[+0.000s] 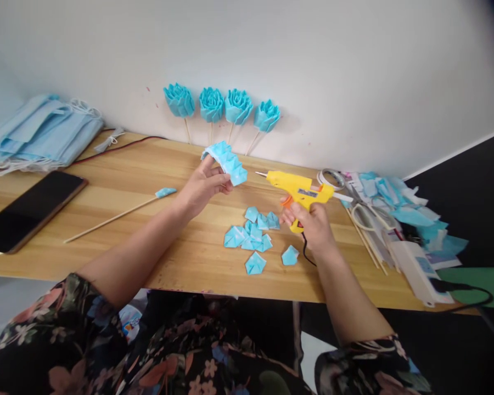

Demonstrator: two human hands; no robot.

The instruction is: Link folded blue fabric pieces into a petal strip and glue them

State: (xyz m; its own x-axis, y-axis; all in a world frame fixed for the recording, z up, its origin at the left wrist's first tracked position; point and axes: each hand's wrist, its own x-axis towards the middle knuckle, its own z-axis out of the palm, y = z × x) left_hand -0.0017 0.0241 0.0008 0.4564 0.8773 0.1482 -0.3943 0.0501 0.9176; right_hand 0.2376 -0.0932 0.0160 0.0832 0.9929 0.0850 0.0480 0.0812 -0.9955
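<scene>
My left hand [203, 186] is closed on a curved strip of joined blue folded petals [227, 160], lifted above the wooden table [148, 247]. My right hand [310, 225] grips a yellow glue gun [300, 190] by its handle, nozzle pointing left toward the strip, a short gap between them. Several loose blue folded petals [253, 236] lie on the table between my hands. A thin wooden stick with a blue tip [119, 215] lies to the left of my left hand.
Several finished blue flowers on sticks [222, 107] lean against the white wall. A stack of blue face masks [37, 131] and a dark phone [28, 211] sit at the left. Scissors [364, 211], tape, sticks and blue scraps [399, 203] crowd the right end.
</scene>
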